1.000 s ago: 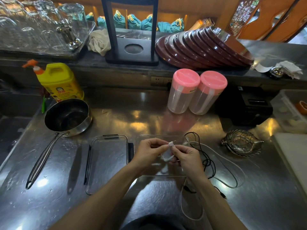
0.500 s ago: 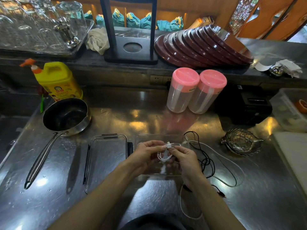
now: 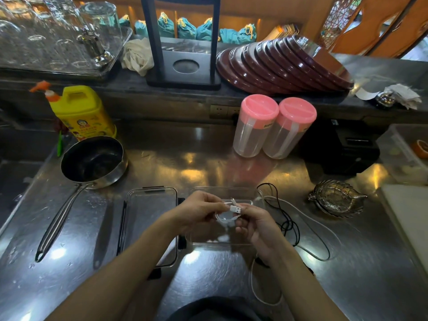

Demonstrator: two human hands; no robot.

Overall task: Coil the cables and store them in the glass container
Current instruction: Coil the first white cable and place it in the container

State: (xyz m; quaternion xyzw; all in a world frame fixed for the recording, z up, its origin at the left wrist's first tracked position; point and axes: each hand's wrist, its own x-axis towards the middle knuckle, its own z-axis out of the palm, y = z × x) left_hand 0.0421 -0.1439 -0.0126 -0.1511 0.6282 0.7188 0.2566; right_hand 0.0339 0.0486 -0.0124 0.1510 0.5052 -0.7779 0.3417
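Both hands' fingers (image 3: 222, 206) around white cable (image 3: 225, 217)

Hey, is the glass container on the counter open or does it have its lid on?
Open. The glass container has no lid on; its lid lies flat on the counter beside it, toward the saucepan.

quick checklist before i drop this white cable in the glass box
1. White cable coiled: ok, small loop between both hands.
2. Left hand grip on coil: ok.
3. Right hand grip at the plug: ok.
4. Glass box open, lid beside it: ok.
5. Coil over box: ok.
6. Coil secured against unwinding: cannot tell.
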